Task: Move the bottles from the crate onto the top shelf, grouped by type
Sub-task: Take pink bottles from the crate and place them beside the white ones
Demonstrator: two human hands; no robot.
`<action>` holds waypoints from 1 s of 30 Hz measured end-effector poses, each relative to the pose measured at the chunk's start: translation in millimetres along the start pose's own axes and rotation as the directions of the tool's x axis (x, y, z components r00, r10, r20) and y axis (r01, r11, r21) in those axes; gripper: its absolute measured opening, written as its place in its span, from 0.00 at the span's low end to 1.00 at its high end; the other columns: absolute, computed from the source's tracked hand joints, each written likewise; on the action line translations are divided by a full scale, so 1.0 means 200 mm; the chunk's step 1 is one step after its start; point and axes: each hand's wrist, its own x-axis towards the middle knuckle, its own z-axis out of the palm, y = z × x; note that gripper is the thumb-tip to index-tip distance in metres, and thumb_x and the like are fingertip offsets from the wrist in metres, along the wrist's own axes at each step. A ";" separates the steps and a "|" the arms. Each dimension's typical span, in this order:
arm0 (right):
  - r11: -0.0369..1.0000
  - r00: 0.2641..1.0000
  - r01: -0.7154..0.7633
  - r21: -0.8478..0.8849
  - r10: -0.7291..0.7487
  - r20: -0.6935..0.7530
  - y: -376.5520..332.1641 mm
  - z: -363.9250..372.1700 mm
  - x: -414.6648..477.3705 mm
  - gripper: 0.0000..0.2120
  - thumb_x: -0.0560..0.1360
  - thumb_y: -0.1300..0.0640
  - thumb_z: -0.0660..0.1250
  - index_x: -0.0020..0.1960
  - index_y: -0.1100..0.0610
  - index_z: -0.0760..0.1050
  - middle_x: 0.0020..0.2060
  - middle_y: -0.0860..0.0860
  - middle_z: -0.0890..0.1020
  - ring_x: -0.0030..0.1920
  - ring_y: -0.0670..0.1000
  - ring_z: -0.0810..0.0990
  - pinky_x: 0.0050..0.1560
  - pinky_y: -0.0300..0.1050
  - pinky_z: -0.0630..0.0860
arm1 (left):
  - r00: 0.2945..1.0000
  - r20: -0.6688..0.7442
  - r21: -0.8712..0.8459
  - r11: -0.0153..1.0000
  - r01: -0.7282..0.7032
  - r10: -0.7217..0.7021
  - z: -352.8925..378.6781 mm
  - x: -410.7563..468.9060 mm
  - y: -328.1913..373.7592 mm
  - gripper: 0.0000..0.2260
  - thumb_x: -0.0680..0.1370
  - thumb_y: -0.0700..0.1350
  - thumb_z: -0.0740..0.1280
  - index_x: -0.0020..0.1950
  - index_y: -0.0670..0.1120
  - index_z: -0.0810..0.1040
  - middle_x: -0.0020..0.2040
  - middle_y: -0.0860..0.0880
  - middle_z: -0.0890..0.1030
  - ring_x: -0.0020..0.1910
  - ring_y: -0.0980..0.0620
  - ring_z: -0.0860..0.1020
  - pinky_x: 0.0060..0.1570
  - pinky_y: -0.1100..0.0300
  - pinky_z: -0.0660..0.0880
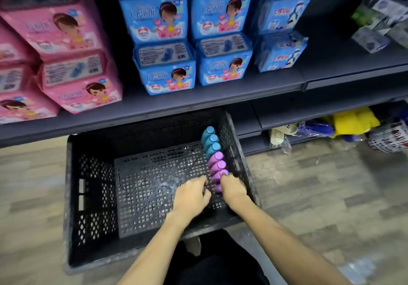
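A black perforated crate stands on the floor under a dark shelf. Along its right wall stands a row of bottles: three teal ones at the far end and purple ones nearer me. My right hand reaches over the nearest purple bottle, its fingers curled round the bottle's top. Just left of that bottle my left hand hovers low in the crate with curled fingers; whether it touches the bottle is hidden.
The dark shelf above the crate carries pink packs at left and blue packs in the middle. Lower right shelves hold yellow and blue goods. Wood-look floor lies on both sides of the crate.
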 end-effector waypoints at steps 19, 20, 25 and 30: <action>0.939 0.986 -0.111 0.327 0.064 0.152 0.03 0.12 0.18 0.18 0.80 0.54 0.56 0.60 0.59 0.81 0.60 0.62 0.81 0.63 0.61 0.77 0.62 0.48 0.71 | 0.983 0.000 -0.109 0.977 0.183 -0.184 0.12 -0.04 -0.12 0.06 0.74 0.46 0.63 0.50 0.49 0.75 0.45 0.52 0.82 0.45 0.48 0.79 0.42 0.56 0.73; 0.948 0.992 -0.069 0.312 0.032 0.123 0.04 0.13 0.18 0.18 0.80 0.52 0.55 0.57 0.58 0.82 0.59 0.61 0.82 0.61 0.61 0.78 0.59 0.47 0.71 | 0.982 0.005 -0.107 0.977 0.186 -0.187 0.12 -0.04 -0.12 0.06 0.74 0.46 0.63 0.50 0.50 0.76 0.45 0.52 0.82 0.46 0.48 0.79 0.43 0.55 0.75; 0.961 0.986 0.110 0.252 -0.138 0.098 0.05 0.09 0.14 0.08 0.75 0.55 0.67 0.54 0.55 0.78 0.54 0.59 0.81 0.55 0.61 0.79 0.55 0.51 0.75 | 0.979 -0.020 -0.112 0.973 0.200 -0.204 0.05 -0.02 -0.14 0.05 0.75 0.46 0.63 0.49 0.50 0.76 0.44 0.53 0.82 0.44 0.48 0.79 0.40 0.57 0.73; 0.897 0.946 0.325 0.300 -0.313 -0.088 0.02 -0.08 0.09 0.14 0.72 0.54 0.74 0.56 0.54 0.79 0.51 0.51 0.83 0.53 0.54 0.81 0.56 0.48 0.76 | 0.976 -0.050 -0.083 0.975 0.206 -0.210 -0.09 0.03 -0.18 0.05 0.75 0.47 0.63 0.49 0.50 0.77 0.44 0.52 0.82 0.46 0.47 0.79 0.44 0.55 0.75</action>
